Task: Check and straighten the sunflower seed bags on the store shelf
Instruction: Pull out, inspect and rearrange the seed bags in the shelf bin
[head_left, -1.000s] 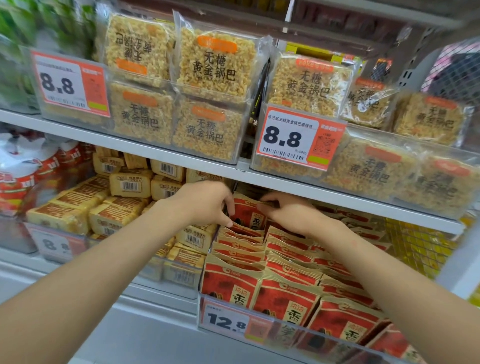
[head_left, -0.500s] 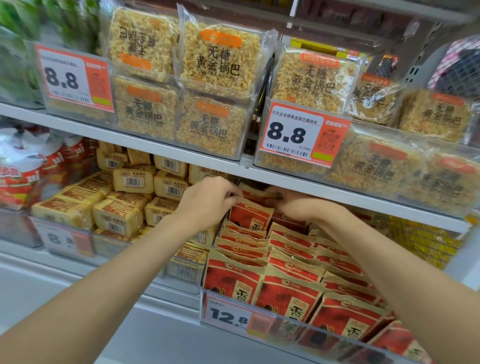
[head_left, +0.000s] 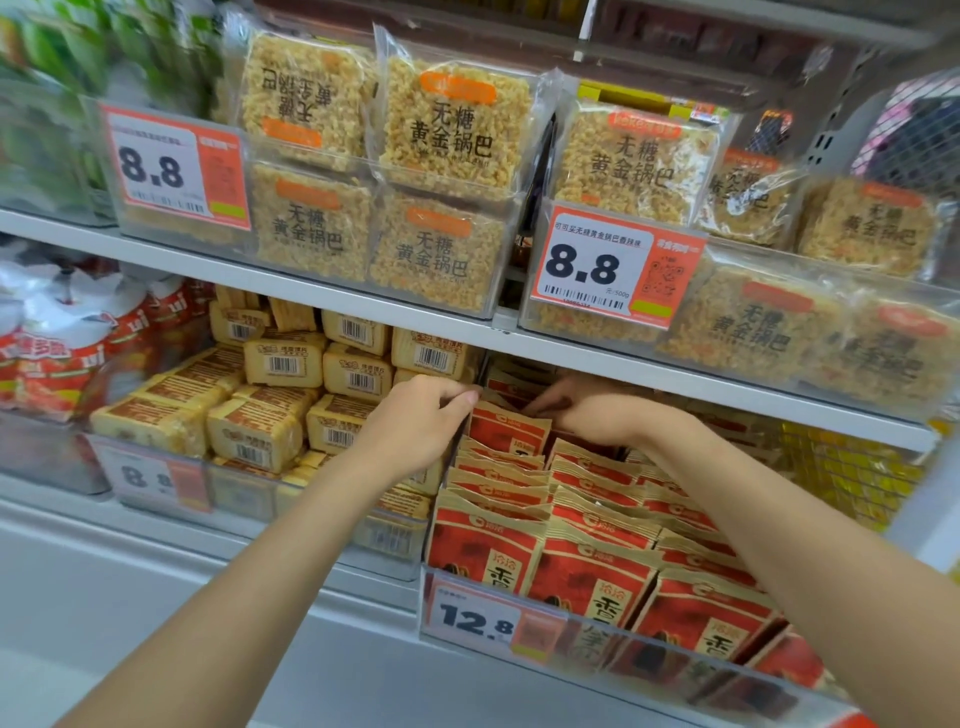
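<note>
Red and tan sunflower seed bags (head_left: 587, 566) stand in several rows in a clear bin on the lower shelf, behind a 12.8 price tag (head_left: 475, 618). Both hands reach to the back of the rows, under the upper shelf. My left hand (head_left: 421, 421) pinches the top left edge of a rear bag (head_left: 506, 428) that stands taller than the ones in front. My right hand (head_left: 587, 408) curls its fingers over the top of the same rear bag from the right; its fingertips are partly hidden in shadow.
The upper shelf edge (head_left: 675, 374) runs just above both hands. It carries clear bins of rice crust packs (head_left: 441, 135) with 8.8 price tags (head_left: 597, 265). Yellow snack blocks (head_left: 283, 410) fill the bin left of the seeds. Yellow packets (head_left: 852, 467) lie to the right.
Both hands have pushed deeper toward the back of the shelf and taken hold of the rear bag, which now stands more upright. The camera has moved closer.
</note>
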